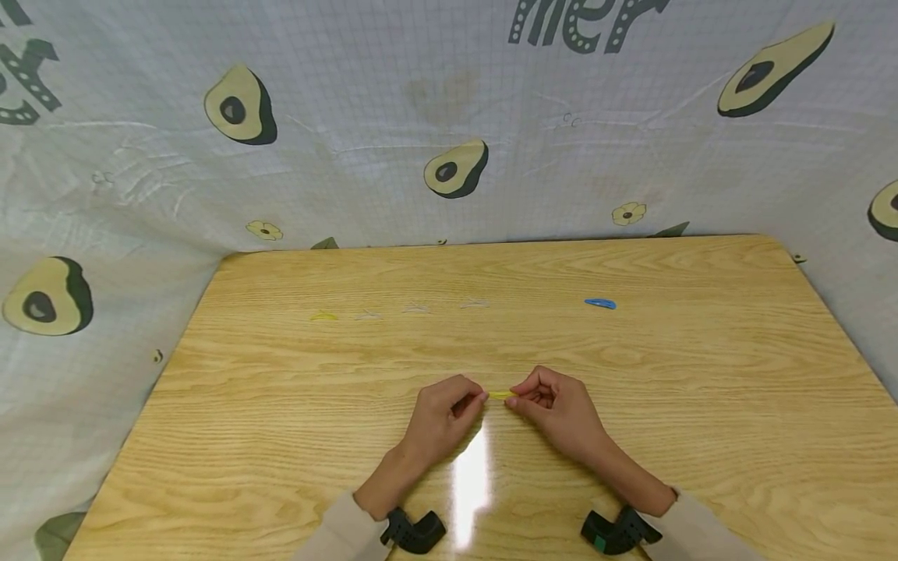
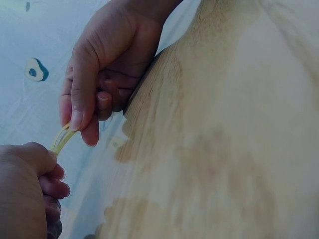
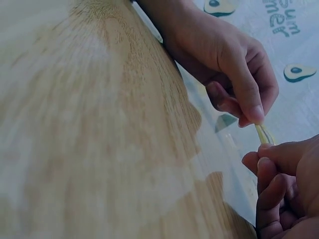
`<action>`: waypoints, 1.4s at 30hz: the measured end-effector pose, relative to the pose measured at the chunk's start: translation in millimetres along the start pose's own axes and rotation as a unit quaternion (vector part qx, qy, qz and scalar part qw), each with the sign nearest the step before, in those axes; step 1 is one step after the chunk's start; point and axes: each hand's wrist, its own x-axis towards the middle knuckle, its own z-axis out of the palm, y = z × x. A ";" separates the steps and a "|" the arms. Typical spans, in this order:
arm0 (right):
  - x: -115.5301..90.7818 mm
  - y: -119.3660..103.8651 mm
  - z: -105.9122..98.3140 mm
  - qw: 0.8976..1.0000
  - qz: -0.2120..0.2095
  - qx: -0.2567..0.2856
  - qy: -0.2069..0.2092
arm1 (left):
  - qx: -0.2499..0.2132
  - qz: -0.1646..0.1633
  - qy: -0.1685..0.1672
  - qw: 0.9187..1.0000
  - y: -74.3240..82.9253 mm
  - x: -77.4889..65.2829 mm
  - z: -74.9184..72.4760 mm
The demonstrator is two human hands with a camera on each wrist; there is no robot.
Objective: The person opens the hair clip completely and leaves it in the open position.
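Note:
A small yellow hair clip is stretched between both hands above the near middle of the table. My left hand pinches its left end between thumb and forefinger. At the other end, the right hand holds it with thumb and fingertips. In the left wrist view, the yellow hair clip shows two slim strips with a gap between them. From the right wrist, the same hair clip appears slightly bowed, its ends hidden under the fingertips.
A blue hair clip lies on the wooden table at the back right. Toward the back left is a thin yellow piece, in a row with several thin pale pieces. An avocado-print cloth hangs behind the table.

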 end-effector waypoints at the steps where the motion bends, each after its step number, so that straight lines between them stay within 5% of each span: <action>1: 0.0 -0.6 -0.1 1.000 -0.002 -0.002 0.002 | 0.002 0.006 -0.001 1.000 0.3 0.3 0.1; 25: 2.1 4.1 -3.0 1.000 -0.018 -0.013 0.014 | 0.006 0.005 -0.003 1.000 4.7 4.5 2.0; 35: 6.2 31.4 -7.2 0.996 -0.057 -0.052 0.053 | -0.002 -0.073 0.015 0.997 7.9 11.9 5.2; 42: 10.8 26.5 -13.7 0.990 -0.084 -0.078 0.080 | 0.021 -0.082 0.033 0.996 13.5 28.3 6.7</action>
